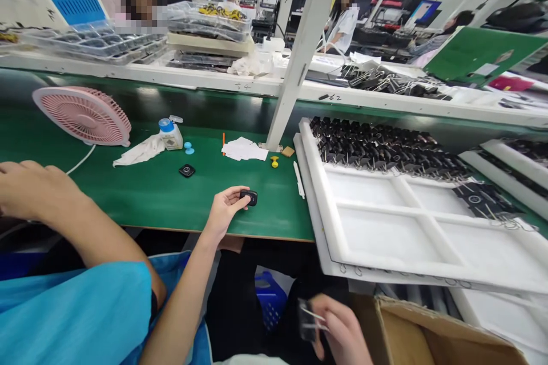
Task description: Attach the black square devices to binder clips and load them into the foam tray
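My left hand (226, 211) reaches over the green table and pinches a small black rounded device (249, 198) between thumb and fingers. Low in the view, off the table's front edge, my right hand (339, 328) grips a black binder clip (306, 320) with pale wire handles; motion blurs it a little. A similar black device with a round mark (187, 170) lies flat on the table, to the left of my left hand. On the right, black clipped pieces (385, 148) fill the back of a white foam tray (338, 234), and another clipped piece (483, 199) sits in its right part.
A co-worker's arm (85, 217) extends across the left side. On the table are a pink fan (83, 116), a blue-capped bottle (171, 134), white papers (244, 149), a yellow knob (274, 162) and a white pen (298, 179). A cardboard box (398, 319) stands below the tray.
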A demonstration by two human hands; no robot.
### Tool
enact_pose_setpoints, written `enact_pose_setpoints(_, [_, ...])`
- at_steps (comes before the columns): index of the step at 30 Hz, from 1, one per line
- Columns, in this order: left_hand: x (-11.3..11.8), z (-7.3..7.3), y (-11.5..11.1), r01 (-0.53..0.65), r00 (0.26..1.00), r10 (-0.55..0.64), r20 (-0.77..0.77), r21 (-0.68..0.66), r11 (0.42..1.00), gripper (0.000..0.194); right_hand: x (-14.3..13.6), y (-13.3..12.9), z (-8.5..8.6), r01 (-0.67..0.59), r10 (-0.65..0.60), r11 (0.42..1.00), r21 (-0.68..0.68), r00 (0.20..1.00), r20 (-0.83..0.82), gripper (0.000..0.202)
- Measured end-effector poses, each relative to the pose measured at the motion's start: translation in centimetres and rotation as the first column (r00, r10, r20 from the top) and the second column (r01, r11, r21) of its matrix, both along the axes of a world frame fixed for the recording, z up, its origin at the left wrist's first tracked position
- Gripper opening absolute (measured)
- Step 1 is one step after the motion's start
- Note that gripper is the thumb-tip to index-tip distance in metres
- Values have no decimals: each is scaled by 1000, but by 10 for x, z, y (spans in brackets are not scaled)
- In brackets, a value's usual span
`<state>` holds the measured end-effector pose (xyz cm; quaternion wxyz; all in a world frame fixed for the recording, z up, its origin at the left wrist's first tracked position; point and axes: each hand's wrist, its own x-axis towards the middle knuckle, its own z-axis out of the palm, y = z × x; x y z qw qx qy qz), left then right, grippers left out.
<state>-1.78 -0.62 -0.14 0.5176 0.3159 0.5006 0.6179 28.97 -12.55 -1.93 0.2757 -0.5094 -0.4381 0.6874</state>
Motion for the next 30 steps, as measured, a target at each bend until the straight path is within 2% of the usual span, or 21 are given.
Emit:
enact_pose_setpoints(2, [-4,2,-1,2,1000,-2,-15,-4,1000,41,-45,26,3,-42,49,991,130,998,-48,54])
enact_pose_setpoints(5, [-12,4,-3,-24,999,24,-42,3,1000,41,-93,75,14,-4,21,939,344,999,-47,52])
enact_pose_setpoints(9, [-16,2,-6,-53,999,53,-10,21,998,45,-122,127,13,21,-36,849,527,999,17,51])
enact_pose_setpoints(12, [-15,1,-7,-50,999,50,-5,17,999,44,-127,144,3,-33,-29,799,601,995,93,48])
enact_pose_setpoints(15, [-11,1,-8,-13,999,13,-32,-3,1000,44,-126,146,-1,-78,1,778,623,992,124,46])
enact_pose_setpoints(20, [-7,2,-8,35,997,-36,-64,-18,999,41,-124,148,3,-99,13,761,641,990,138,44])
enact_pose_setpoints(23, [-8,2,-7,21,997,-23,-71,-28,999,42,-131,148,4,-89,26,795,600,993,113,44])
enact_pose_setpoints(26, [-11,2,-6,13,994,-17,-104,-38,999,45,-134,134,12,-47,25,853,520,998,49,47])
enact_pose_setpoints(28, [-12,2,-6,-11,991,8,-134,-19,1000,44,-117,116,23,-59,58,882,468,998,18,50])
enact_pose_setpoints(30, [-12,2,-5,-64,985,67,-159,19,998,42,-76,93,36,-153,155,904,400,988,26,48])
